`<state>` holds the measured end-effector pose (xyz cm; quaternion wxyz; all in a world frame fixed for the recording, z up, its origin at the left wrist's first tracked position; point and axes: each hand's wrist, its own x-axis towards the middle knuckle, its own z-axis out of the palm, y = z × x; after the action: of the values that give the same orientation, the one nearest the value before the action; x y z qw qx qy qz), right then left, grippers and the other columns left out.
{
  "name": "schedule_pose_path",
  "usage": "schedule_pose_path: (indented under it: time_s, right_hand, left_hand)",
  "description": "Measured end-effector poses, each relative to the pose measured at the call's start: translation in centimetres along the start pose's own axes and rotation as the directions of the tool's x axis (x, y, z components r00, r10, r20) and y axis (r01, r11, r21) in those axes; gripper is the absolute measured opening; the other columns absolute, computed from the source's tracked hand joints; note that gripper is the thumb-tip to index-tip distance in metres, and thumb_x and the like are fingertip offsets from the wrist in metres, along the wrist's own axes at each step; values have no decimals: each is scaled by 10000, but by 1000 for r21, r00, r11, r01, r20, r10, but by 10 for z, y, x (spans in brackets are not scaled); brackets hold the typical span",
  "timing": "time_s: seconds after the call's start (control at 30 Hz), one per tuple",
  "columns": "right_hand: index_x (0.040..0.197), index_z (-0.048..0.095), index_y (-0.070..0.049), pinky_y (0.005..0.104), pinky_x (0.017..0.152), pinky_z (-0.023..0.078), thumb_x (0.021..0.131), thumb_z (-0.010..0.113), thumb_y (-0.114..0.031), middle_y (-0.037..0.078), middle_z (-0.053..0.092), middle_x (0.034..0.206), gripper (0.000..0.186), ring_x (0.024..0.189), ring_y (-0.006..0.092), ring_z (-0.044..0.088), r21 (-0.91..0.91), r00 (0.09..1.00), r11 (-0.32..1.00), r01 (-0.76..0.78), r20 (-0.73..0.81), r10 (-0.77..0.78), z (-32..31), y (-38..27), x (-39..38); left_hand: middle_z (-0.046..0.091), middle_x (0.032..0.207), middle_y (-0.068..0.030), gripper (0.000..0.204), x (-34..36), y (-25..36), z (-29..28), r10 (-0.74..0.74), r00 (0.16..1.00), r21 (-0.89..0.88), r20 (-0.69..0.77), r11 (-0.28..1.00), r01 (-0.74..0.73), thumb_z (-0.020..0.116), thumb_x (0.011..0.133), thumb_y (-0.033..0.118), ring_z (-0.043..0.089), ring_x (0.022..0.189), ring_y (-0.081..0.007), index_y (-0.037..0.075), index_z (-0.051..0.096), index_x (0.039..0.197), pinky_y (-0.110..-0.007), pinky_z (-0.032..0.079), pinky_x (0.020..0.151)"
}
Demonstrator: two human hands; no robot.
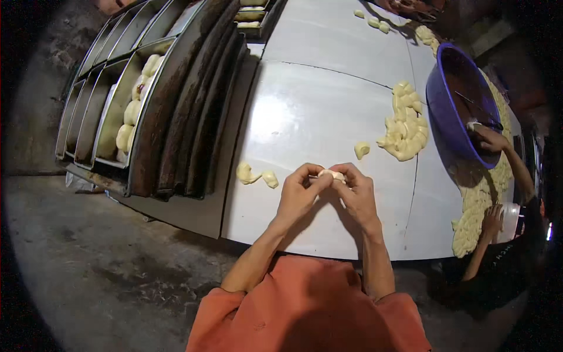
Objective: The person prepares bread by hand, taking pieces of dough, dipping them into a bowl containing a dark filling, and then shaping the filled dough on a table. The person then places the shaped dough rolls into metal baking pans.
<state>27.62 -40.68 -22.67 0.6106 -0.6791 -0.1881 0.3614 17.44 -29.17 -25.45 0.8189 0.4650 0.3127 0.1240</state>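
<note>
Between my fingertips, above the near part of the white table [316,135], is a small piece of pale dough [333,175]. My left hand [300,190] pinches it from one side and my right hand [356,190] from the other; the fingers cover much of it. Two loose dough pieces [257,175] lie to the left of my left hand. Just beyond my right hand sits a single dough lump [362,150], with a larger pile of dough pieces [403,124] farther off to the right.
At the left, stacked metal baking pans [111,88] stand by the table edge; one compartment holds dough balls [132,111]. A purple basin [437,97] is at the right. A co-worker's hand [491,139] reaches into it; another rests by spread dough [472,226]. More dough [378,24] lies far back.
</note>
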Motion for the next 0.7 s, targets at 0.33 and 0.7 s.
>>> schedule_pose_path:
  time_s: [0.33,0.7]
  right_hand:
    - [1078,663,-39,258,796,556,877,747,-53,50,606,1126,218,934,108,619,285,975,952,-107,-156,157,-30,-18,4]
    - [1100,597,-46,249,780,541,985,644,-146,29,629,994,160,894,102,621,735,987,664,140,-158,-34,-93,-43,4]
  left_hand:
    - [660,1161,-125,610,21,14,54,417,903,221,-107,895,-387,482,1043,524,608,1076,-191,-23,608,1279,-321,507,891]
    - [712,1155,-158,808,54,-39,146,523,803,-82,285,848,-523,799,846,442,706,1067,-242,-36,495,1422,-312,550,900]
